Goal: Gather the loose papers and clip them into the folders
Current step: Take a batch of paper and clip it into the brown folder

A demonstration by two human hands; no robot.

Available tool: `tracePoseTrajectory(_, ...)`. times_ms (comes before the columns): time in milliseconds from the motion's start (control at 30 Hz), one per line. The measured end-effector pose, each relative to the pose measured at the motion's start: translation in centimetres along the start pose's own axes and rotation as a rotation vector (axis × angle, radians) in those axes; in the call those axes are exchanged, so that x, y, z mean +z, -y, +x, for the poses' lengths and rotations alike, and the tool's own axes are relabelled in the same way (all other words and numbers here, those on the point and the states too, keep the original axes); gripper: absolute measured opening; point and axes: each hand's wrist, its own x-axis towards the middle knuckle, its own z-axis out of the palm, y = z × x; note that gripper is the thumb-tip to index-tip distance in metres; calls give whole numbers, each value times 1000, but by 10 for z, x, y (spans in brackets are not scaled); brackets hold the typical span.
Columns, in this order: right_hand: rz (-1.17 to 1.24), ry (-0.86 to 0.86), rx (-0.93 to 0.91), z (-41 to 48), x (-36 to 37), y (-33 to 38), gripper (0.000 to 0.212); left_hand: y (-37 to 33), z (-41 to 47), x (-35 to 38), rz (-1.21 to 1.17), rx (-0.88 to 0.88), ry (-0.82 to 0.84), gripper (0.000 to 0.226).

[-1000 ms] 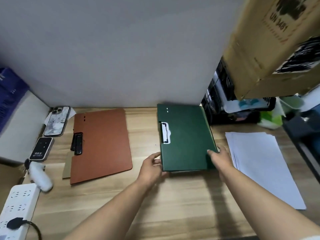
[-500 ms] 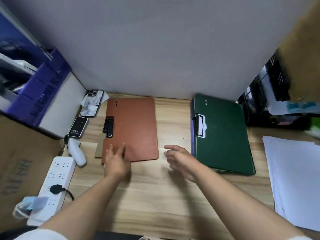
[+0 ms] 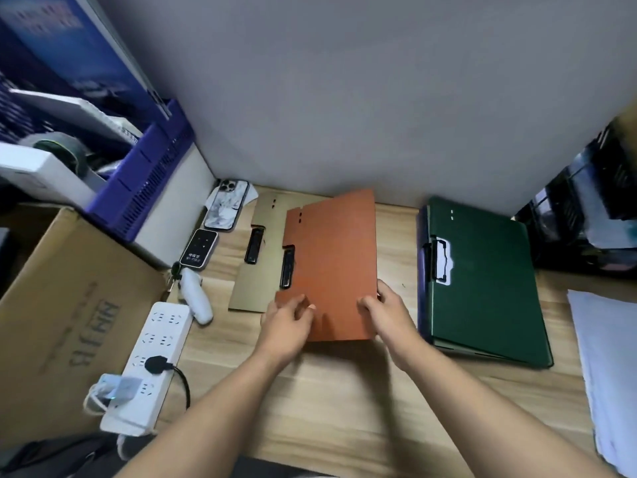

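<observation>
Orange-brown folder (image 3: pixel 334 257) sits mid-worktop (image 3: pixel 344 401), partly overlapping a tan board (image 3: pixel 246 288) that has its own black clip. The left hand (image 3: pixel 287 322) pinches the folder's near edge, and the right hand (image 3: pixel 389 315) grips its right edge with fingers curled round it. A closed green folder (image 3: pixel 482 281) lies just to the right, with loose papers (image 3: pixel 610 357) beyond it.

Bare left hand (image 3: pixel 287 324) and right hand (image 3: pixel 387 315); forearms (image 3: pixel 213 405) bare to the elbows.

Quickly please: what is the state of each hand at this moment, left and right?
Left hand: closed, holding the near left corner of the orange folder cover.
Right hand: closed, gripping the right edge of the same cover.
</observation>
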Motion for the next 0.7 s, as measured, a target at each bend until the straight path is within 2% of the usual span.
tracePoseTrajectory(100, -76, 2, -218, -28, -20, 21, 50, -38, -13, 11, -247, 110, 121, 67)
tracePoseTrajectory(167, -113, 30, -298, -46, -32, 29, 61, -71, -26, 18, -452, 142, 283, 72)
tracePoseTrajectory(267, -90, 86, -294, -59, -47, 29, 60, -105, -40, 24, -662, 136, 423, 77)
tracePoseTrajectory(333, -37, 135, -256, -62, -62, 24, 63, -118, -48, 29, -673, 168, 463, 66)
tracePoseTrajectory(433, 5, 216, -237, -65, -79, 18, 74, -123, -53, 36, -663, 197, 487, 61)
tracePoseTrajectory(600, 35, 181, -220, -65, -101, 7, 66, -121, -51, 30, -637, 184, 487, 62)
tracePoseTrajectory(667, 116, 124, -185, -59, -110, 1, 53, -113, -45, 18, -650, 169, 483, 57)
tracePoseTrajectory(700, 135, 46, -171, -55, -116, -2, 42, -108, -41, 9, -670, 152, 448, 47)
